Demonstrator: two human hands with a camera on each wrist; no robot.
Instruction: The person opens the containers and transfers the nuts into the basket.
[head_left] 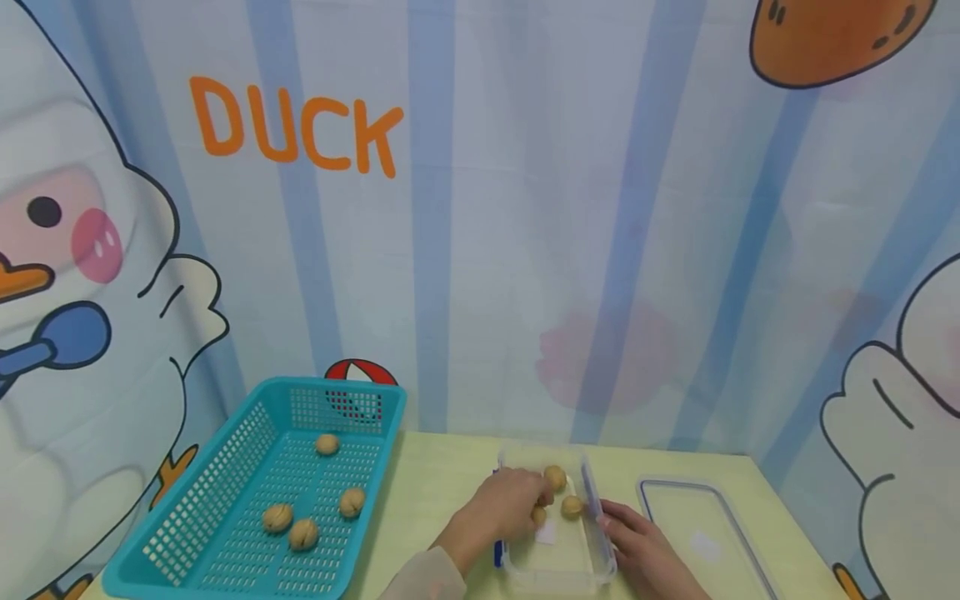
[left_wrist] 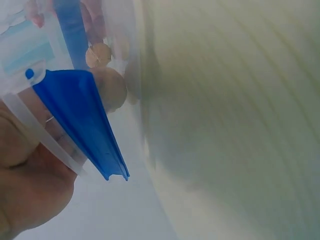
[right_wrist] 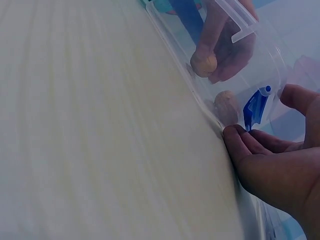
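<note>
Pinching a walnut [right_wrist: 204, 64] low inside the clear box [head_left: 558, 577], my left hand [head_left: 510, 502] has its fingers curled down; my right hand [head_left: 637, 542] is loosely open, thumb apart, fingertips against the box's outer wall at three o'clock. The work looks partway to me: two more walnuts [head_left: 572, 507] sit in the box, four lie in the turquoise basket [head_left: 300, 385] at nine o'clock, and the lid [head_left: 697, 517] is off, flat at three o'clock. Bare table [head_left: 431, 475] gives room between basket and box; the curtain [head_left: 517, 292] bounds twelve o'clock, and the box walls leave only the open top for reaching.
</note>
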